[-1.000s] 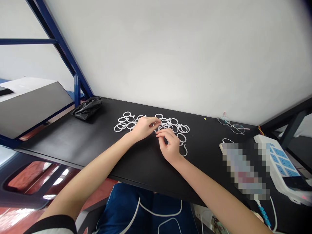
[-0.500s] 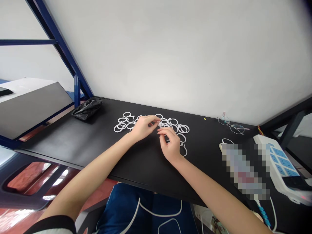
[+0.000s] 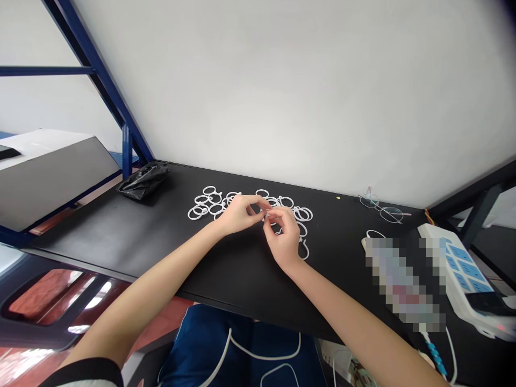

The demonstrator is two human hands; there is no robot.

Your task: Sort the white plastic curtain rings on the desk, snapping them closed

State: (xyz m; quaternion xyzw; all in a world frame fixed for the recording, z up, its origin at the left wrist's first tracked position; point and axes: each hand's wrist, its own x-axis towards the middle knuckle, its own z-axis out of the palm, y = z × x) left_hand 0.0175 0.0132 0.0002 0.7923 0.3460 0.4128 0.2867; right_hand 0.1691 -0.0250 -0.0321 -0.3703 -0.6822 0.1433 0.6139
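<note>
My left hand (image 3: 239,215) and my right hand (image 3: 285,239) meet over the middle of the black table (image 3: 237,269). Thumb and fingertips of both are pinched on a small white piece (image 3: 267,215), mostly hidden by the fingers; whether it belongs to a ring I cannot tell. White plastic rings (image 3: 199,211) with small knobs, like curtain rings, lie overlapping to the left of my left hand. More white rings (image 3: 304,214) are spread behind and right of my right hand, which partly covers them. One ring (image 3: 308,249) lies beside my right wrist.
A crumpled black plastic bag (image 3: 144,181) lies at the back left. Eyeglasses (image 3: 391,214) rest near the wall at right. A blurred-out phone-like object (image 3: 403,285) with a cable and a white power strip (image 3: 459,274) occupy the right side. A blue frame (image 3: 127,150) stands at left.
My right hand's fingertips have moved up and in to meet my left fingertips at the small white piece. The rings on the table look much the same.
</note>
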